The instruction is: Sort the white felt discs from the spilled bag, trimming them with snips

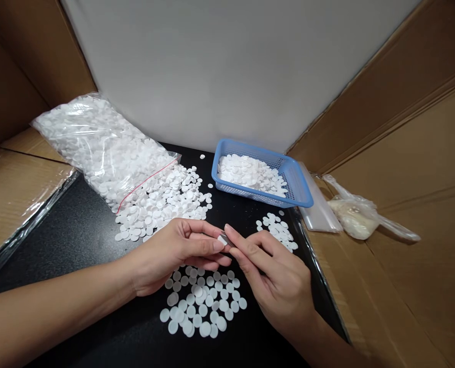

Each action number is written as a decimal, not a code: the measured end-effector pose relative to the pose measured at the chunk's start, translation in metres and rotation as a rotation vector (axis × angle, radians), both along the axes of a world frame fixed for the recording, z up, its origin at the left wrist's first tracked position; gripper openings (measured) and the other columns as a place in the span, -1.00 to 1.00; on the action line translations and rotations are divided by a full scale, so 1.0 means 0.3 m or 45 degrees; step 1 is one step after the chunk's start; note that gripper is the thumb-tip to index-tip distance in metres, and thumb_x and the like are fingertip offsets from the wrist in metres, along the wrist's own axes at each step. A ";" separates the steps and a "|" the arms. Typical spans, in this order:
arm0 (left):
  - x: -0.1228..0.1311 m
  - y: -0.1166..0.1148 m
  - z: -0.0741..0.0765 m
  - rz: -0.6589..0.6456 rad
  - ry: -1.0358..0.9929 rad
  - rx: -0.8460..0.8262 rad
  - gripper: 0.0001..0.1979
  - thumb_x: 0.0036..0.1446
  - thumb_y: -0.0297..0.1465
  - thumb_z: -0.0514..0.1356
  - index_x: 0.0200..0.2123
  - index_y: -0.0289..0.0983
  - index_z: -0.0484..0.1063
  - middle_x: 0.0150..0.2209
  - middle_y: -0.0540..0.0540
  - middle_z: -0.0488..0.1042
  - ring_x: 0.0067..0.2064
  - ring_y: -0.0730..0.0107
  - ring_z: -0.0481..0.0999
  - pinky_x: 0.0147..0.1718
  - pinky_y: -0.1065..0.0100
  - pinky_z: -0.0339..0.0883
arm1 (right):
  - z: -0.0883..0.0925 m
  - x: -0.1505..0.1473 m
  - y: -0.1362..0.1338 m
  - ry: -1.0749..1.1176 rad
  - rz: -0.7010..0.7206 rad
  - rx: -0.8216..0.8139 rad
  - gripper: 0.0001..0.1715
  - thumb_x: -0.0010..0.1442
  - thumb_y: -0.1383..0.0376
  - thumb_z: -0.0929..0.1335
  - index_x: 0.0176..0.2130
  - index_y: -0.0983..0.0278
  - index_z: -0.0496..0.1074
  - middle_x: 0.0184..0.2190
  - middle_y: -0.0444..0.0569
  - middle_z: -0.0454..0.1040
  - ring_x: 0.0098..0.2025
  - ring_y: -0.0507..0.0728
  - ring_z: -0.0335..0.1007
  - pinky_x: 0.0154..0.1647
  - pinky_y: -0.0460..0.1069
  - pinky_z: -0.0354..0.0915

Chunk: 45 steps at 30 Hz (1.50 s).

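Left hand (191, 245) pinching white disc (222, 239) | right hand (279, 273) gripping flat grey piece (230, 241) | disc thin

Soft, muted light throws white glare across the plastic bag (100, 148), while the picture's upper corners fall dim.

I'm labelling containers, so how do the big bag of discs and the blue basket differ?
The bag is see-through, limp plastic; the basket is blue and stiff, with mesh sides. The bag lies slumped, with discs spread outside its mouth; the basket stands upright. The bag looks larger than the basket. Both hold many white discs.
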<state>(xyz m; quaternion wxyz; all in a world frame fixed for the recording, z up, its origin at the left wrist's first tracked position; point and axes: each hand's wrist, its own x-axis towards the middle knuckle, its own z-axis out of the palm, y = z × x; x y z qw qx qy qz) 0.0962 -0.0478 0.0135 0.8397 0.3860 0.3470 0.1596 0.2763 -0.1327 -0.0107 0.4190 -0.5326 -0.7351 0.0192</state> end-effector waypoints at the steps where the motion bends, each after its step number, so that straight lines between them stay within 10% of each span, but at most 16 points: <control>1: -0.001 -0.001 0.001 -0.003 0.003 0.003 -0.82 0.05 -0.38 0.43 -0.27 -0.34 0.61 -0.32 -0.13 0.66 -0.20 0.38 0.66 -0.20 0.51 0.49 | 0.001 0.000 0.000 -0.003 -0.002 -0.005 -0.48 0.33 0.45 0.32 0.23 0.14 0.40 -0.46 -0.12 0.36 -0.48 -0.01 0.30 -0.51 -0.12 0.28; 32: -0.017 0.039 0.024 -0.095 0.081 0.069 -0.79 0.02 -0.36 0.43 -0.26 -0.33 0.62 -0.24 -0.19 0.67 -0.21 0.30 0.66 -0.23 0.41 0.48 | 0.018 0.021 0.003 0.052 -0.045 -0.059 -0.55 0.35 0.41 0.30 0.17 0.13 0.46 -0.45 -0.13 0.36 -0.50 0.00 0.28 -0.52 -0.09 0.26; 45: -0.152 -0.010 -0.052 -0.410 0.625 1.162 -0.84 0.16 -0.39 0.23 -0.33 -0.24 0.65 -0.36 -0.06 0.50 -0.38 0.43 0.47 -0.42 0.50 0.29 | -0.169 0.162 0.140 -0.505 -0.400 -0.346 -0.57 0.43 0.11 0.18 -0.10 0.28 0.52 -0.30 0.03 0.43 -0.32 0.18 0.40 -0.47 0.01 0.20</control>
